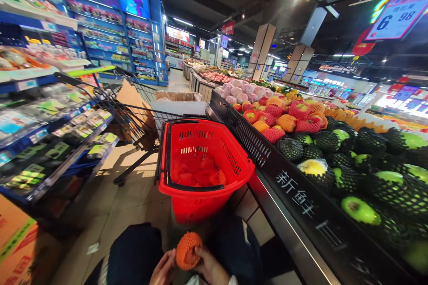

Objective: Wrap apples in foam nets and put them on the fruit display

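At the bottom of the head view both my hands hold one round fruit wrapped in an orange foam net (187, 250). My left hand (163, 270) cups its left side. My right hand (210, 267) grips its right side. Just beyond them a red plastic shopping basket (234, 160) stands on the floor, with several wrapped fruits (197, 172) lying in its bottom.
A black produce stand (294, 191) runs along the right, stacked with green fruit in black nets (361, 209) and red and orange netted fruit (287, 122). A wire shopping cart (133, 111) stands behind the basket. Blue shelving (50, 133) lines the left, with a cardboard box (20, 245) at lower left.
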The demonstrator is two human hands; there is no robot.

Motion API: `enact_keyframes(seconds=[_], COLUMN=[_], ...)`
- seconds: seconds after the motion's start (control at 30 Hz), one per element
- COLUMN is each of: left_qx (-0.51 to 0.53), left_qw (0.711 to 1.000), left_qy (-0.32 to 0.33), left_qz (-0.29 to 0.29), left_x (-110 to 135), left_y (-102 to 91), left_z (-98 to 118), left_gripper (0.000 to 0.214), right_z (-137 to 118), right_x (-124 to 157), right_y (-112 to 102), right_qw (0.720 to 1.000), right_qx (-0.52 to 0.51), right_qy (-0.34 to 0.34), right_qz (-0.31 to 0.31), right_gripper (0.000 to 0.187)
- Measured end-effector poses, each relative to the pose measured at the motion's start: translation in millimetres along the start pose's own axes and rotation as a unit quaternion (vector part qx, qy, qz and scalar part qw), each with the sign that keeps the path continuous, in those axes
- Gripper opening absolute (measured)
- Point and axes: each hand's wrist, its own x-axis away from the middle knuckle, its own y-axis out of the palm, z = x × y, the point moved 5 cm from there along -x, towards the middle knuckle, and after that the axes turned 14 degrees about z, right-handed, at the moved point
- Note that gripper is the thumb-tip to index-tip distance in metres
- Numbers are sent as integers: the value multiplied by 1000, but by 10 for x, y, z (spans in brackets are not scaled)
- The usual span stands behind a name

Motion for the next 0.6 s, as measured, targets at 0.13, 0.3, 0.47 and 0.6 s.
enact_keyframes(seconds=[0.13, 0.3, 0.47, 0.6], left_qx=[25, 28, 44, 37], left_qw=[998, 997, 999, 998], left_qy=[-59, -57, -18, -46], left_qz=[-10, -46, -22, -7], left_x=[-18, -32, -139, -102], left_y=[38, 31, -79, -16], left_z=[-49, -38, -72, -71], left_gripper=[41, 38, 42, 45], right_z=[-88, -188, -179, -157], right_x=[74, 227, 250, 203], right_y=[41, 139, 184, 158], right_qw=[1000, 997, 996, 997], right_qx=[11, 35, 30, 39], right_qy=[-23, -35, -36, -34], right_qz=[-10, -60, -71, -49], right_gripper=[75, 66, 55, 57])
